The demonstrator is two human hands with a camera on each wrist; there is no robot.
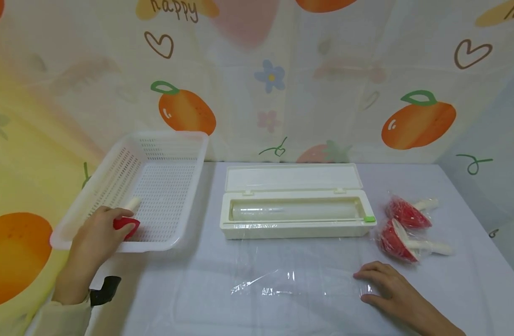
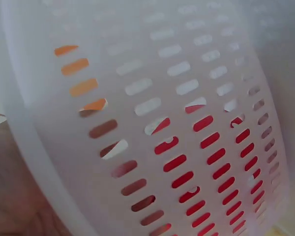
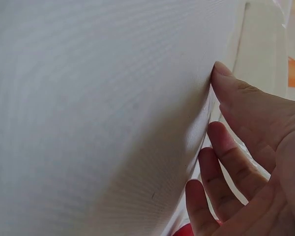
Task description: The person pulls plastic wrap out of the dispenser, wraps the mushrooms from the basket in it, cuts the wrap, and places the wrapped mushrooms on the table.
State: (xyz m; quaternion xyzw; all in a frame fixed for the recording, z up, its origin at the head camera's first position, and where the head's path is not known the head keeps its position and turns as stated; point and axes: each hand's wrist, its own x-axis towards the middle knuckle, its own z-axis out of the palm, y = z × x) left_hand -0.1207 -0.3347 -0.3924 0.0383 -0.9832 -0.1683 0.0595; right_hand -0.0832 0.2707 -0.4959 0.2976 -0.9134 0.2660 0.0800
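Reaching into the white plastic basket [image 1: 200, 154], my left hand [image 1: 98, 233] grips a red toy mushroom [image 1: 133, 227] with a pale stem, thumb and fingers around its cap. Through the basket's slots in the left wrist view, the red cap [image 2: 202, 123] shows with small white spots. My right hand [image 1: 387, 289] rests its fingertips on the table at the right end of a pulled-out sheet of cling film [image 1: 278, 280]. In the right wrist view its fingers [image 3: 231, 160] are spread and nearly straight. The film comes from a white dispenser box [image 1: 299, 232] with its lid raised.
Two red toy mushrooms wrapped in film, one behind [image 1: 408, 213] and one in front [image 1: 395, 242], lie right of the dispenser. A film roll [image 1: 295, 209] sits inside the box, and a green slider [image 1: 369, 219] is at its right front edge. A patterned curtain [image 1: 232, 107] hangs behind.
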